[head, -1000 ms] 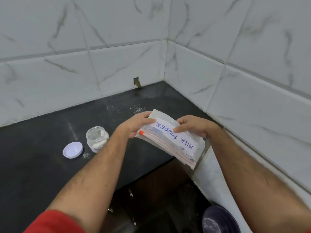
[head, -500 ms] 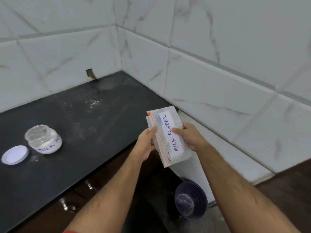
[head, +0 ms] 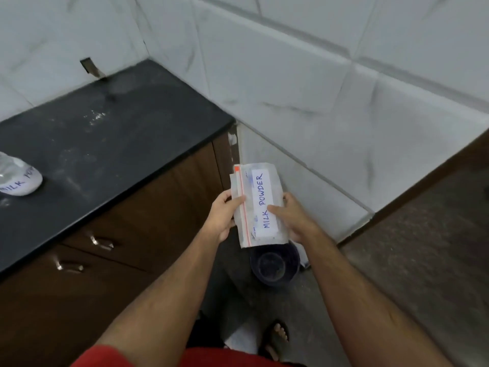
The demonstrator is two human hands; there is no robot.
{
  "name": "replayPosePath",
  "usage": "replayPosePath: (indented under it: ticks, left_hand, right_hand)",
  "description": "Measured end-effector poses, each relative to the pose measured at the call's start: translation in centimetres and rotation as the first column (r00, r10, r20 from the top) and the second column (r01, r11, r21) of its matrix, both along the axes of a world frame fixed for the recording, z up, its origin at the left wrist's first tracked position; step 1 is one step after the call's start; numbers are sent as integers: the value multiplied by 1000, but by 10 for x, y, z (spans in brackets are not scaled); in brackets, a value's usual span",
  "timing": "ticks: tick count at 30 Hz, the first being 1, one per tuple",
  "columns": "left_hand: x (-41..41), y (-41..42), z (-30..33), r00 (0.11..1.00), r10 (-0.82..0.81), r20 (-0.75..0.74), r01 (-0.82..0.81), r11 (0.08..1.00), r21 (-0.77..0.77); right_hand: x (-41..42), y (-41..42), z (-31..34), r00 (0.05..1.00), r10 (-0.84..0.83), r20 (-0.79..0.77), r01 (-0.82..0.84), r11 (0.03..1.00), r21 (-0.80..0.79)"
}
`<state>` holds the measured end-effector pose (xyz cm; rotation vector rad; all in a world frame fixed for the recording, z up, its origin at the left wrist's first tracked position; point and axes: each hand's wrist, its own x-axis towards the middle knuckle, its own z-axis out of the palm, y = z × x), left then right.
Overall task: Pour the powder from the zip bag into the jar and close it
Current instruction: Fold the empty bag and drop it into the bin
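I see left hand [head: 223, 217] and right hand [head: 292, 218] pinching zip bag [head: 258, 205] | jar [head: 18, 178] at counter's [head: 105, 144] left edge

The jar [head: 18, 178] at nine o'clock is cut by the picture's left edge, so only its right part shows; its mouth is out of view and its handwritten label breaks off after "MILK" and a few more letters. The worktop [head: 105, 144] runs out of the picture on the left too. The zip bag [head: 258, 205] hides the fingers of the left hand [head: 223, 215] and of the right hand [head: 289, 218] behind it; whether any powder remains inside is unclear through the cloudy plastic. The bag's lower edge covers the rim of the dark bin [head: 274, 268] at six o'clock. The tiled walls [head: 304, 75] are smeared by blur.
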<state>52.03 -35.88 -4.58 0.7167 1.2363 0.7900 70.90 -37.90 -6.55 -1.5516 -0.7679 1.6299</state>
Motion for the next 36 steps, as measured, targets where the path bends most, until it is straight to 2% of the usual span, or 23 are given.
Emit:
replayPosePath:
  ticks: [4, 8, 11, 14, 19, 24, 27, 30, 34, 36]
  left_hand:
    - [18, -26, -30, 993, -97, -68, 90, 991, -98]
    - [24, -41, -78, 984, -129, -120, 102, 972, -210]
    - [30, -46, -124, 973, -116, -202, 65, 968, -244]
    - [37, -47, -175, 930, -151, -335, 55, 958, -280]
    - [50, -45, -277, 860, -215, -463, 46, 936, -350]
    - [63, -53, -389, 836, -363, -411, 152, 873, -463]
    - [76, -54, -445, 790, -448, -419, 238, 853, -464]
    - [88, -48, -495, 742, -503, -442, 299, 840, -453]
    - [99, -28, -552, 699, -522, -488, 341, 844, -414]
    - [105, -17, -575, 646, -564, -514, 396, 823, -406]
  right_hand:
    - [9, -17, -34, 998, -59, 30, 60, 998, -26]
    - [16, -27, -78, 997, -35, 71, 42, 995, -92]
    - [20, -32, -123, 991, -39, 125, 56, 989, -134]
    - [20, -34, -172, 977, -39, 210, 80, 978, -193]
    - [25, -35, -264, 949, -14, 314, 99, 961, -257]
    - [40, -54, -370, 926, 66, 372, 81, 926, -367]
    - [50, -59, -427, 899, 88, 429, 114, 899, -423]
    - [63, -48, -479, 871, 168, 461, 66, 891, -449]
    - [73, -20, -542, 768, 318, 556, -22, 881, -473]
    - [74, -7, -570, 723, 377, 579, -58, 868, -493]
